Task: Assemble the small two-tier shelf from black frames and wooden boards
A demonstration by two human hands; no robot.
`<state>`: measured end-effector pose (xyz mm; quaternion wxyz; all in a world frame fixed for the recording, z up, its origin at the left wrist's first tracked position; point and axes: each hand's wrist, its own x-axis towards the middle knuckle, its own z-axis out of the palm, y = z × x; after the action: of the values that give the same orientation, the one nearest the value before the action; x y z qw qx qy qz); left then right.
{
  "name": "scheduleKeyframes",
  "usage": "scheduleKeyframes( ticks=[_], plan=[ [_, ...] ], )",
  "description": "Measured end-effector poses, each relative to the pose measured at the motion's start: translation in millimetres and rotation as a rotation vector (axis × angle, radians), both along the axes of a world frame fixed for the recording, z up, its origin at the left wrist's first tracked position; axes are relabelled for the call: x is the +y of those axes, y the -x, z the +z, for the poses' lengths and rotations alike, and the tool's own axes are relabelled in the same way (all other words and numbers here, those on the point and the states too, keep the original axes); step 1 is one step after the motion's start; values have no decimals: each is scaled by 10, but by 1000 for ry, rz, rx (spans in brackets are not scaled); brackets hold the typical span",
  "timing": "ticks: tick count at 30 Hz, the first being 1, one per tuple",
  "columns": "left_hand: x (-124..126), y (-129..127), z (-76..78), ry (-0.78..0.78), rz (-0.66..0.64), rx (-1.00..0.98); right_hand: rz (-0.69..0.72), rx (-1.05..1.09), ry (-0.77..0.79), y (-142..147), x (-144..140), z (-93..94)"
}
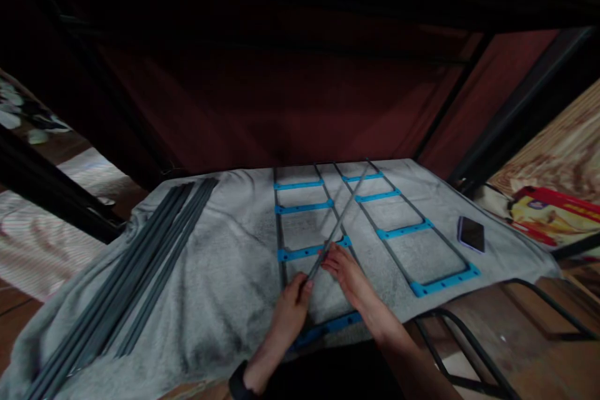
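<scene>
A thin grey rod (350, 199) slants from near my body up and away to the right, above two ladder-like frames. My left hand (289, 312), with a dark band on its wrist, pinches the rod close to its lower end. Slightly farther up, the curled fingers of my right hand (345, 270) close on the same rod. Under the hands lies the left frame, with grey side rods and blue crosspieces (304, 207). Beside it is the right frame, built the same way, with blue crosspieces (405, 229) and its nearest one (445, 280) plainly visible.
Several grey rods (140, 262) lie bundled at the left on a grey blanket (225, 250). A phone (471, 234) rests at the right. Black metal tubing (473, 344) stands at the near right, and a red and yellow package (553, 212) lies beyond the blanket.
</scene>
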<state>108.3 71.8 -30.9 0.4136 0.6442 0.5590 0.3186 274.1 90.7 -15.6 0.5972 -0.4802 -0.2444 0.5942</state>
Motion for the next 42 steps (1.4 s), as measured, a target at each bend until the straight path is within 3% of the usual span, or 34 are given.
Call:
scheduleKeyframes(
  ticks=[3, 5, 7, 10, 14, 17, 20, 24, 31, 42],
  plan=[
    [-120, -252, 40, 11, -165, -2, -92, 197, -6, -67, 3, 146],
    [-73, -218, 52, -3, -162, -35, -203, 240, -41, -297, 64, 262],
    [54, -72, 4, -38, -79, -50, -293, 217, -110, -597, 161, 405],
    [282, 234, -189, -103, 83, -9, -397, 108, -263, -971, 330, 633],
    [438, 551, -526, -117, 257, 87, -495, -32, -402, -1117, 552, 869],
    [427, 626, -700, -82, 255, 126, -526, -113, -455, -1076, 712, 994],
    [393, 606, -780, -85, 216, 172, -558, -192, -501, -1029, 853, 1078],
    [400, 569, -831, -97, 179, 251, -549, -249, -520, -965, 981, 1062],
    [434, 586, -918, -93, 171, 307, -515, -281, -480, -844, 1031, 849],
    [403, 553, -832, -116, 152, 341, -469, -258, -463, -739, 1000, 871]
  ],
)
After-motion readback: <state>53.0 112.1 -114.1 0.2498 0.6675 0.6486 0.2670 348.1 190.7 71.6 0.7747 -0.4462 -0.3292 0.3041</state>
